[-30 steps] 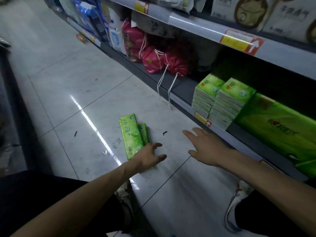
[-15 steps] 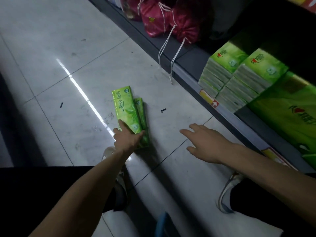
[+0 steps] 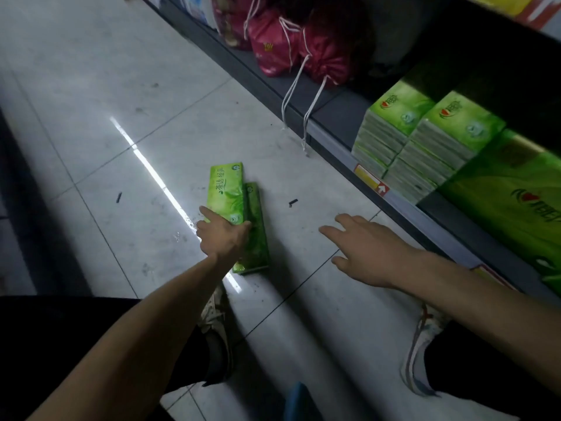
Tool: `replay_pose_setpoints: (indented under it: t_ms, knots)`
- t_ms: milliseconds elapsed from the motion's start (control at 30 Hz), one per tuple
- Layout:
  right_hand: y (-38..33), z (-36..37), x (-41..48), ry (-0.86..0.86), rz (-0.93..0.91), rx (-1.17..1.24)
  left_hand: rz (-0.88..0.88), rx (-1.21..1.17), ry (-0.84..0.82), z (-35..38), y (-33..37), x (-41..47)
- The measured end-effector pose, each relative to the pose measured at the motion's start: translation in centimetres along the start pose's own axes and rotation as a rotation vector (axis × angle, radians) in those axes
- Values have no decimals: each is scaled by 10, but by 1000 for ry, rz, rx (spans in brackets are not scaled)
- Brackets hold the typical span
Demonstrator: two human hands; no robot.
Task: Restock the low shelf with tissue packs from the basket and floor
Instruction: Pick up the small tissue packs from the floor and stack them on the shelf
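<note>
The left hand pinches the upper of two green tissue packs on the floor. At 3 o'clock the right hand hovers, fingers apart. At 1 o'clock, white cords of red drawstring bags hang over the low shelf.

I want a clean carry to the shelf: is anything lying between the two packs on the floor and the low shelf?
Nothing solid. The left hand touches the packs; only bare floor, a small dark scrap and the open right hand lie toward the shelf, where white cords hang over the edge.
</note>
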State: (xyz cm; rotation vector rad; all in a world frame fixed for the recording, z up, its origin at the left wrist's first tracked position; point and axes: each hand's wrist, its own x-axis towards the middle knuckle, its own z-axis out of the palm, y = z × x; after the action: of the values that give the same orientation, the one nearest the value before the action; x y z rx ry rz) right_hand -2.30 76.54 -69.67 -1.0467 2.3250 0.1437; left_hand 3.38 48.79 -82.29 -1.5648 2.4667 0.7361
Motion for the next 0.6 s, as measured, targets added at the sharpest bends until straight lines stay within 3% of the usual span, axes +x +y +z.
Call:
replay_pose_setpoints:
  t_ms: [133,233,400,500,600]
  knots:
    - [-13,-18,-7,71,8,95,305,180,60,-51,8,-18]
    - [-23,-33,-12,109,48,334,598,350,136,-86,20,-33]
    - [-30,-56,-6,170,297,1050,1049,647,287,-133,43,-59]
    - [-24,-64,0,92,454,1562,1264,730,339,-144,48,-82]
    - [-14,-64,1,3,569,1834,1409,728,352,-139,45,-105]
